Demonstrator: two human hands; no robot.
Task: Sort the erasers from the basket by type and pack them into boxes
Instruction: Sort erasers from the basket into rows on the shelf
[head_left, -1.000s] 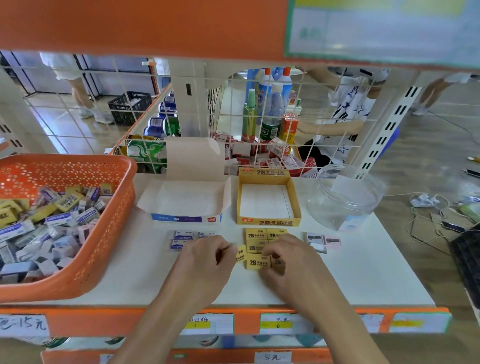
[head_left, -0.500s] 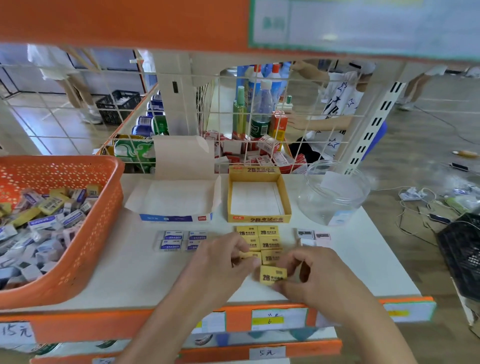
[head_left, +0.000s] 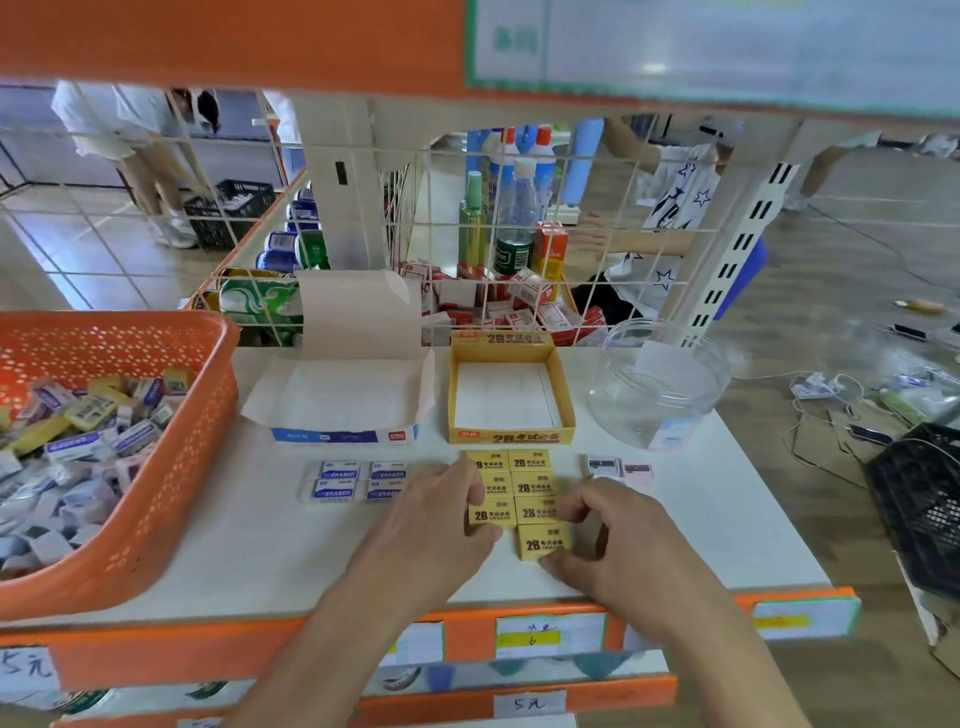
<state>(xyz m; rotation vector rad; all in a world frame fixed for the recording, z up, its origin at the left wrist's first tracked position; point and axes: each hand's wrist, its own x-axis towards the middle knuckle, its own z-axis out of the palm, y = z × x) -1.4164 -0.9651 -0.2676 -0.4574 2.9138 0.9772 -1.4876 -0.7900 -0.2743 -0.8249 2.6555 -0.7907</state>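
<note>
Hands first: the right hand (head_left: 618, 540) is pinching the nearest yellow eraser (head_left: 543, 543), a small rectangular block in a yellow 2B wrapper, thumb on its near edge and fingers at its far right corner. The left hand (head_left: 436, 519) is curled against the left end of the left-column eraser (head_left: 491, 514), thumb tucked at its near edge, so it's holding it, I'd say. Both blocks belong to the grid of yellow erasers (head_left: 532, 486) laid two across on the white bench (head_left: 727, 519), long sides running left to right. What matters imo: the open yellow cardboard box (head_left: 511, 435) sits straight ahead of the hands, just beyond the grid's far row, so packing means going directly away from the person. The right column has one more than the left, and the right hand is nearer that extra one.
</note>
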